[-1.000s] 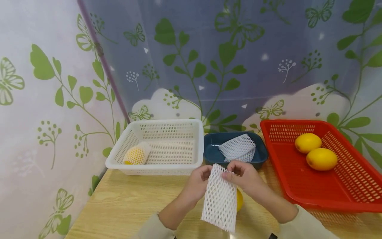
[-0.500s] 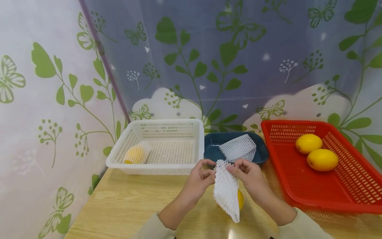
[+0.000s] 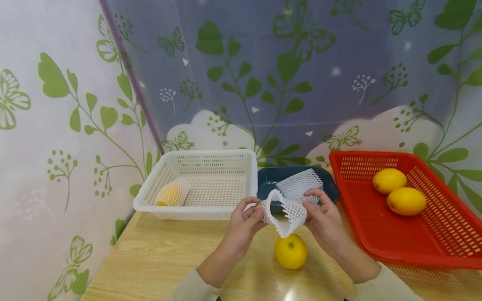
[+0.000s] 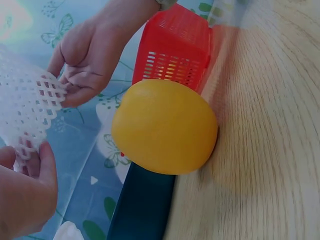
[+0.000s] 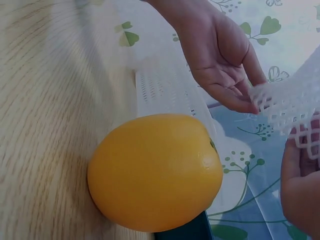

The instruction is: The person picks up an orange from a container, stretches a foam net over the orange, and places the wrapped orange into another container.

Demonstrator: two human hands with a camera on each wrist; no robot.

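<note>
Between both hands a white foam fruit net [image 3: 296,212] is stretched, its round mouth spread wide and facing the head camera. My left hand [image 3: 244,225] pinches its left side with thumb and fingers. The right hand [image 3: 325,221] pinches the opposite side. Just below the net, a yellow fruit [image 3: 291,251] rests on the wooden table, touched by neither hand. In the left wrist view that fruit [image 4: 165,127] looks large and near, and the net [image 4: 31,95] hangs above table height between the hands. The right wrist view shows the fruit [image 5: 157,172] from its other side.
A white basket [image 3: 211,216] at the back left holds one yellow fruit in a foam net [image 3: 173,194]. Behind the hands, a dark blue tray [image 3: 265,184] holds more foam netting [image 3: 299,184]. The red basket [image 3: 384,238] at right holds two yellow fruits [image 3: 406,201].
The net, earlier hanging flat in front of the fruit, has been raised and its mouth pulled open. The hands have moved apart, and the fruit beneath is now uncovered.
</note>
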